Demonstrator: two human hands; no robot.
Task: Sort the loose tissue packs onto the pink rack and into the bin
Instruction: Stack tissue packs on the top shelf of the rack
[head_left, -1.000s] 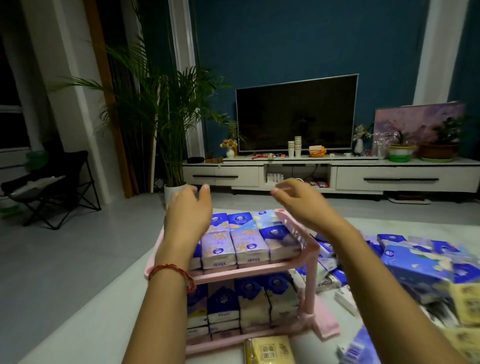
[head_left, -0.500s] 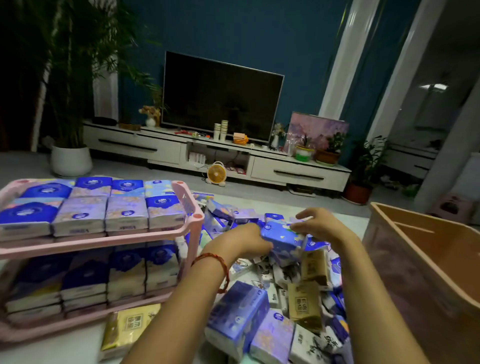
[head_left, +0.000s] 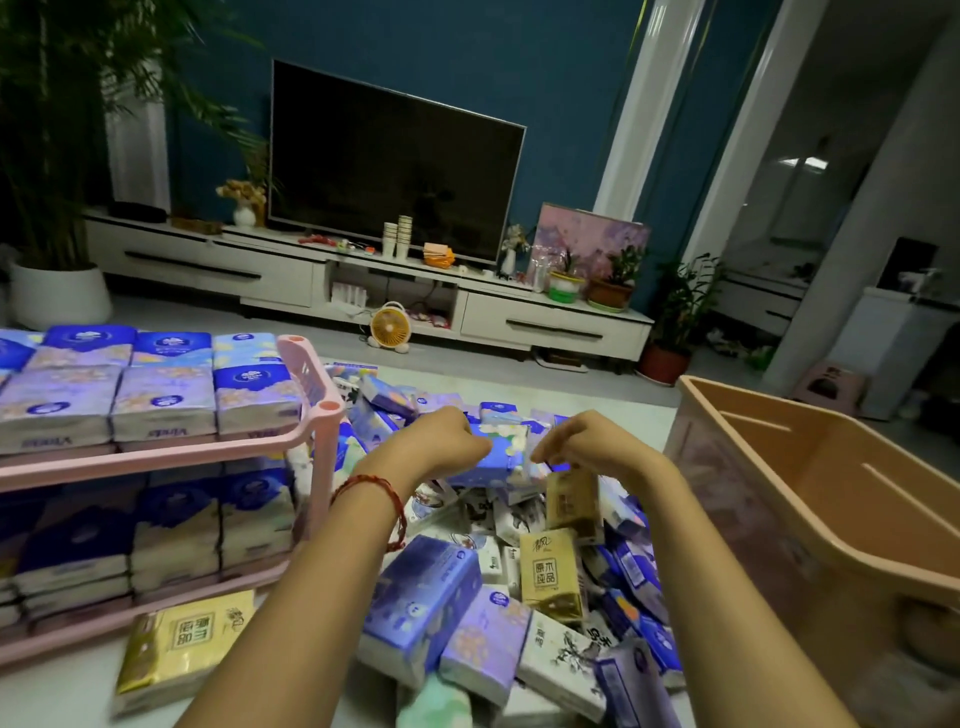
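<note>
the brown pack (head_left: 548, 577) in the pile carries 清风 on top and 原木纯品 in a square below. the front edges of the blue packs (head_left: 163, 410) on the pink rack (head_left: 156, 458) show "vinda", upside down. the yellow pack (head_left: 182, 644) has turned characters, not clear.

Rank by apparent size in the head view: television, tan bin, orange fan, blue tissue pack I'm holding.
1. tan bin, close and cropped, so its lead is unsure
2. television
3. blue tissue pack, nearer the camera
4. orange fan
</note>
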